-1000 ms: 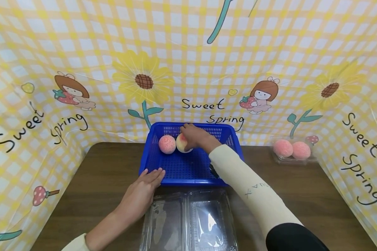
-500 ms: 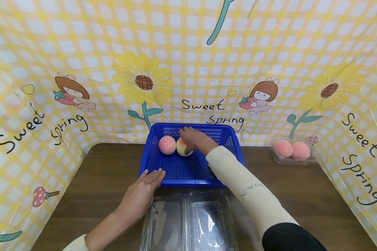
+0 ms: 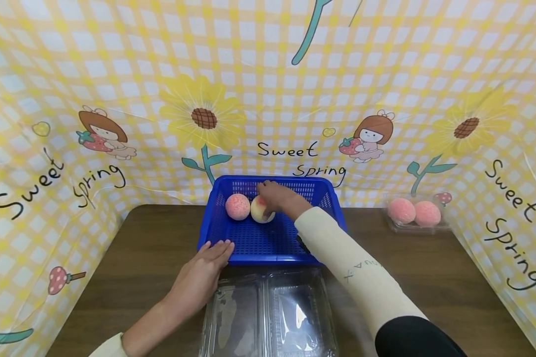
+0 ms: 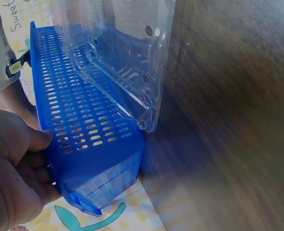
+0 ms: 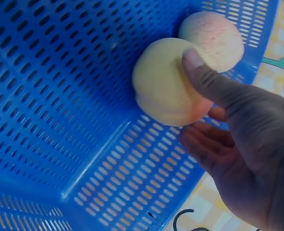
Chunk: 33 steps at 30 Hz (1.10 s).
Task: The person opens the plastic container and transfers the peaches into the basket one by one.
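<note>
My right hand (image 3: pixel 280 198) reaches into a blue perforated basket (image 3: pixel 272 259) and grips a pale yellow and pink peach (image 5: pixel 166 79). In the right wrist view the thumb lies across the peach, with fingers curled by its far side near the basket wall. A pinker, speckled peach (image 3: pixel 237 207) sits right beside it. At the basket's near left corner, my left hand (image 3: pixel 196 277) holds the rim. The left wrist view shows its thumb (image 4: pixel 38 139) against the outer wall and the fingers bent at the rim.
An opened clear plastic clamshell box (image 3: pixel 268 312) lies before the basket on the dark wooden table (image 3: pixel 129 263). At the back right, another clear box (image 3: pixel 402 229) contains two pink peaches (image 3: pixel 428 213). Yellow checked cloth (image 3: pixel 268 89) surrounds the table's back and sides.
My right hand and the peach in its grip have shifted very slightly toward me within the basket. The left hand stays on the rim.
</note>
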Each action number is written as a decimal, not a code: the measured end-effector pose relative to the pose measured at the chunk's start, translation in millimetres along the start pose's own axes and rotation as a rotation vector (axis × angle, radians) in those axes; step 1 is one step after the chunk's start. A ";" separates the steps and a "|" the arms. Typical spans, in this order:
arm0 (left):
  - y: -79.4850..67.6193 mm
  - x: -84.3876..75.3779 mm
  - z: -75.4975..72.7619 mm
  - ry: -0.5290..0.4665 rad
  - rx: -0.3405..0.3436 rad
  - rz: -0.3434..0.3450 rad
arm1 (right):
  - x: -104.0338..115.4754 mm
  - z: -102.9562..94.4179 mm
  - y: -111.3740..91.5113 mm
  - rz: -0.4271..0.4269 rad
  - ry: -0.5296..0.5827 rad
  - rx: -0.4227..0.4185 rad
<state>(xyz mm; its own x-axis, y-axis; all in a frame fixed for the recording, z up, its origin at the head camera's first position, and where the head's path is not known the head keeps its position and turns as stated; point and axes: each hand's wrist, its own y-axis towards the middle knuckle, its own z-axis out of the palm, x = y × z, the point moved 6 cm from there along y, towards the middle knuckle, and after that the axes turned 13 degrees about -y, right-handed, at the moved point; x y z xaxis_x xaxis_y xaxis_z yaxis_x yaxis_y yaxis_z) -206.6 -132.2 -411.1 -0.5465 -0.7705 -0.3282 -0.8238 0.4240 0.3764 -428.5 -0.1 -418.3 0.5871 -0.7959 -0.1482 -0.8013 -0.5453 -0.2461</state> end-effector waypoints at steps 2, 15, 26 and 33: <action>0.1 0.3 -0.8 -0.020 -0.016 -0.016 | -1.8 -6.9 -6.5 0.010 0.007 -0.028; -27.0 -48.9 -25.9 -0.088 -0.113 0.036 | 4.4 -41.0 -128.3 -0.036 -0.004 -0.395; -56.9 -13.2 -0.3 -0.070 0.232 -0.456 | 2.8 6.2 -232.4 -0.085 0.156 -0.489; -73.5 3.8 21.1 -0.145 0.327 -0.638 | 15.7 44.1 -275.3 -0.109 0.309 -0.400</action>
<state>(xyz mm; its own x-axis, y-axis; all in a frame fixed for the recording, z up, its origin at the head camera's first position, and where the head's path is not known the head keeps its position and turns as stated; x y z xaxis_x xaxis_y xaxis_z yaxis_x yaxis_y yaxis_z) -151.4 -156.3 -458.3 0.0594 -0.8538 -0.5172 -0.9791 0.0510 -0.1966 -193.6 149.0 -395.1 0.6569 -0.7362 0.1629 -0.7540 -0.6394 0.1506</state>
